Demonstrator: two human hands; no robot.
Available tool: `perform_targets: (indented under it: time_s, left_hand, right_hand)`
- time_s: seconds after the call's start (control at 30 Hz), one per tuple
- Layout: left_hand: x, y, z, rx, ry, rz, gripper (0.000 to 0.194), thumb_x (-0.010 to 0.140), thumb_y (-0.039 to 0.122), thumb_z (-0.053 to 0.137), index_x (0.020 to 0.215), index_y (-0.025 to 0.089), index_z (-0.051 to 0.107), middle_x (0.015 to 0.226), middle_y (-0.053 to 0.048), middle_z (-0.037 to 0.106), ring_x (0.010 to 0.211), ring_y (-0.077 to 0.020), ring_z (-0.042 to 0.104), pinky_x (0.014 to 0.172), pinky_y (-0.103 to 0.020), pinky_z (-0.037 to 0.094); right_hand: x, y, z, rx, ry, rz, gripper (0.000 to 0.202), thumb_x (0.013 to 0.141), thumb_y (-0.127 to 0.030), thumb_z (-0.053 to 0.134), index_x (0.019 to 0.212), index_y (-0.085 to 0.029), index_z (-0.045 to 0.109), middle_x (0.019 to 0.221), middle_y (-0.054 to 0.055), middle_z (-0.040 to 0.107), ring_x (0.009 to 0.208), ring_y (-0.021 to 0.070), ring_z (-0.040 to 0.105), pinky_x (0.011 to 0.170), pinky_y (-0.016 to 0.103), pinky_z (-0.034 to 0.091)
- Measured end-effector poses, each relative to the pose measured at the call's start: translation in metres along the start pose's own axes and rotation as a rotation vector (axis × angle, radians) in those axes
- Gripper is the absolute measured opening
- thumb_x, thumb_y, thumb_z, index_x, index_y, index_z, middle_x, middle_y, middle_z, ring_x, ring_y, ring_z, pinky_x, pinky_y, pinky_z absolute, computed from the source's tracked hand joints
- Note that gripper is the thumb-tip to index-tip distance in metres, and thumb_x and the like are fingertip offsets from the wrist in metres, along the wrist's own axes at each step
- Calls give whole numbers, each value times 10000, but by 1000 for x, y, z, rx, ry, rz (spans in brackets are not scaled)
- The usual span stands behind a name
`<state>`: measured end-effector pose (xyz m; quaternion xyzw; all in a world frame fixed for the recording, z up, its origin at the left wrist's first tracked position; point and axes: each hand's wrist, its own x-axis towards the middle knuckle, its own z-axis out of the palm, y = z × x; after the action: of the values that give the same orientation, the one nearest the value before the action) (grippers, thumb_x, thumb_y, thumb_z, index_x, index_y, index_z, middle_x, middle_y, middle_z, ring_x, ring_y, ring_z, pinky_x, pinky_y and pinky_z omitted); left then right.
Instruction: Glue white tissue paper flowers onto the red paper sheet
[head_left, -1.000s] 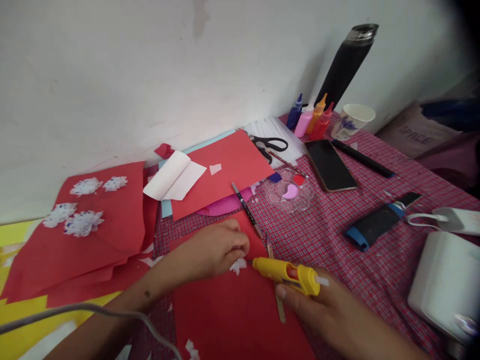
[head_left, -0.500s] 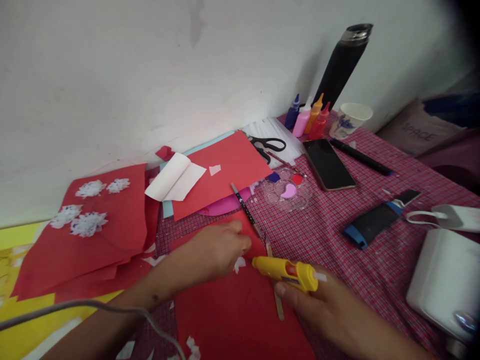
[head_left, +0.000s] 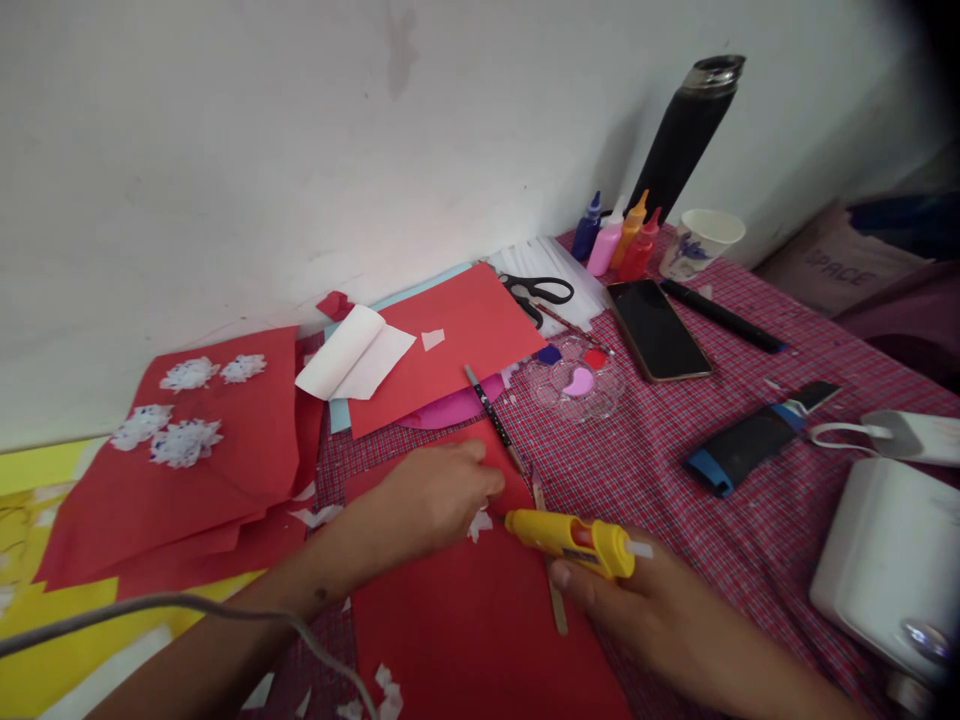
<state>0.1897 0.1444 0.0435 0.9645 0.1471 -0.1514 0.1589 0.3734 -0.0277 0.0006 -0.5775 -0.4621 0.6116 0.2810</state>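
Your right hand is wrapped around the yellow plastic glue gun, fingers closed on its grip, nozzle pointing left at a small white crumpled paper scrap. Your left hand pinches that scrap between its fingertips, low over the red paper sheet on the checked worktop. The scrap looks near weightless, soft and easily torn: judge it best held by its edge, clear of the nozzle. The gun looks rigid and light, its tip probably hot, so keep hold at the handle. A grey cord trails across your left forearm. Your left fingertips hide most of the scrap; whether glue is on it cannot be told. The trigger finger is covered by the gun body.
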Motion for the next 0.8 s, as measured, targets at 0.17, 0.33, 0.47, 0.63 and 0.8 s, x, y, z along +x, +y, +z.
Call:
perform_targets:
  time_s: [0.17, 0.33, 0.47, 0.63, 0.8]
  left_hand:
    - [-3, -1, 5, -25, 17, 11, 147, 891, 116, 549, 839, 203, 655, 788, -27, 570, 588, -149, 454, 506, -300, 251]
    - [-3, 2, 4, -8, 11, -9, 160, 888, 101, 555, 831, 209, 657, 796, -28, 571, 596, -148, 467, 502, -304, 249]
    - [-4, 2, 4, 3, 9, 14, 159, 879, 75, 558, 858, 200, 655, 806, -33, 582, 633, -158, 498, 522, -297, 301]
    - [-9, -4, 9, -15, 32, 13, 159, 889, 76, 530, 912, 196, 632, 828, -30, 590, 674, -164, 520, 564, -283, 353]
    - [-15, -6, 10, -42, 28, -36, 191, 935, 108, 470, 978, 189, 638, 879, -47, 621, 771, -182, 570, 641, -277, 425]
  right_hand:
    - [0, -1, 0, 29, 6, -3, 324, 990, -472, 485, 1025, -243, 712, 818, 14, 639, 713, 159, 553, 667, 260, 476]
    - [0, 0, 1, 32, 9, 4, 325, 992, -459, 491, 1116, -247, 703, 802, 10, 641, 684, 152, 542, 623, 250, 460]
    - [0, 1, 1, 23, 17, -13, 347, 993, -443, 502, 1245, -272, 668, 814, 5, 655, 688, 152, 551, 608, 245, 452]
    - [0, 0, 0, 32, 12, -32, 377, 1002, -435, 492, 1313, -278, 636, 877, 14, 682, 735, 164, 586, 664, 266, 489]
    - [-1, -1, 0, 60, 30, -33, 390, 989, -450, 508, 1316, -288, 644, 908, 22, 700, 789, 188, 625, 710, 290, 524]
